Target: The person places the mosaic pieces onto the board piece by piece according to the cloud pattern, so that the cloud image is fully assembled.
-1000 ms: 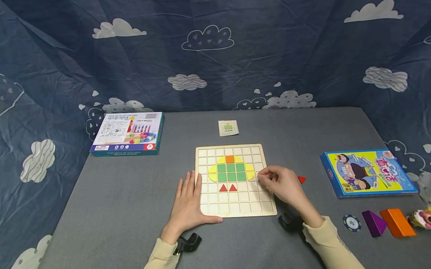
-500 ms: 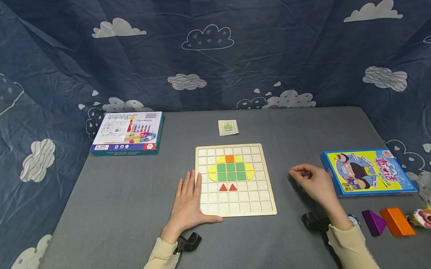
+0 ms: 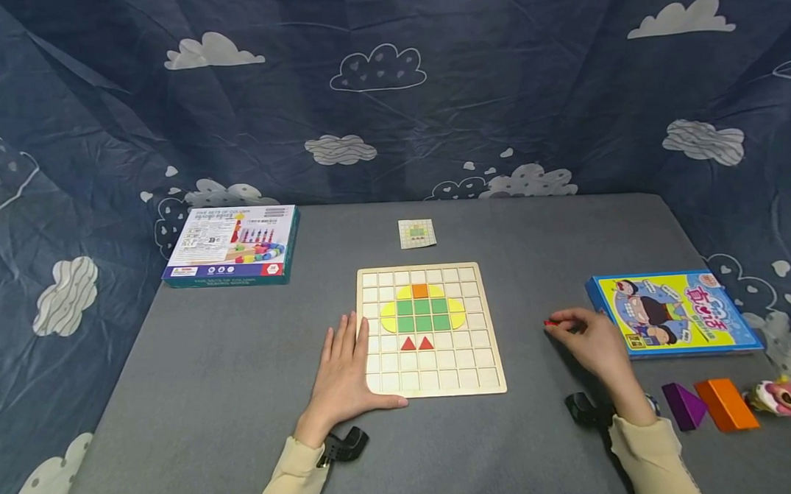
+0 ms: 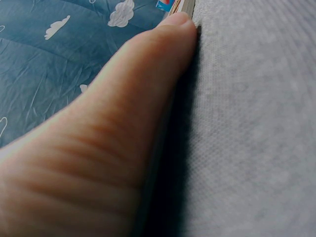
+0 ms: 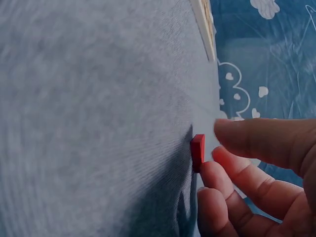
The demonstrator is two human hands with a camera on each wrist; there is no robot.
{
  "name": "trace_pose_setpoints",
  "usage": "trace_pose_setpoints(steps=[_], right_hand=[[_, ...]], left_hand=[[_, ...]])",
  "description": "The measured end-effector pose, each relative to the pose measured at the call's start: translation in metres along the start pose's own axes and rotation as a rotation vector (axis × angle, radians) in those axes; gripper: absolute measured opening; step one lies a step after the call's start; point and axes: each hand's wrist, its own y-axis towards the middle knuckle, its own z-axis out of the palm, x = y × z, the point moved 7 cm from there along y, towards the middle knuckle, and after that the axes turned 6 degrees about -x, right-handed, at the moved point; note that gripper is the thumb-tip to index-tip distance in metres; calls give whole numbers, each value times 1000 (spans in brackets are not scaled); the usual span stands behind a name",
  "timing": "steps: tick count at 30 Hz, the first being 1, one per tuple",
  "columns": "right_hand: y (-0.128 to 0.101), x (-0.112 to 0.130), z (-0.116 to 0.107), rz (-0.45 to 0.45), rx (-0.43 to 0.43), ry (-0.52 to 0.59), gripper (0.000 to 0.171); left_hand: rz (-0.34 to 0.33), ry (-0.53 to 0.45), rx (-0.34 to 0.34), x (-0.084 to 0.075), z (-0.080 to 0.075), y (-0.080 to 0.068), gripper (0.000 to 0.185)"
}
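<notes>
A square wooden grid board (image 3: 434, 381) lies on the grey table. On it, green squares (image 3: 423, 323), yellow curved pieces (image 3: 388, 317), an orange square (image 3: 420, 291) and two red triangles (image 3: 426, 343) form a pattern. My left hand (image 3: 346, 371) rests flat at the board's left edge, fingers straight, thumb along the front edge. Right of the board, my right hand (image 3: 592, 341) reaches to a loose red triangle (image 5: 198, 152) on the table. In the right wrist view its fingertips are right beside the piece, with the thumb apart from it.
Behind the board lies a small pattern card (image 3: 418, 233). A bead-set box (image 3: 233, 247) is at the back left. To the right are a blue and yellow box (image 3: 673, 314), a purple block (image 3: 684, 406), an orange block (image 3: 727, 404) and a small figurine (image 3: 783, 396).
My right hand has moved away from the board's right edge, rightward to the loose red triangle. My left hand has stayed in place at the board.
</notes>
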Motion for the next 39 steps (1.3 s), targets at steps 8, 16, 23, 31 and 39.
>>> trace_pose_setpoints(steps=[8,16,23,31,39], right_hand=[[0,-6,2,33,54,-14,28],[-3,-11,2,117,77,-119,31],[-4,-9,4,118,108,-142,30],[-2,-6,4,81,95,-82,24],[-3,-4,4,65,74,-75,23]], left_hand=[[3,5,-4,0,0,0,138],[5,13,-4,-1,0,0,138],[-3,1,-2,0,0,0,138],[-14,3,23,1,1,0,139],[-6,2,11,0,1,0,139]])
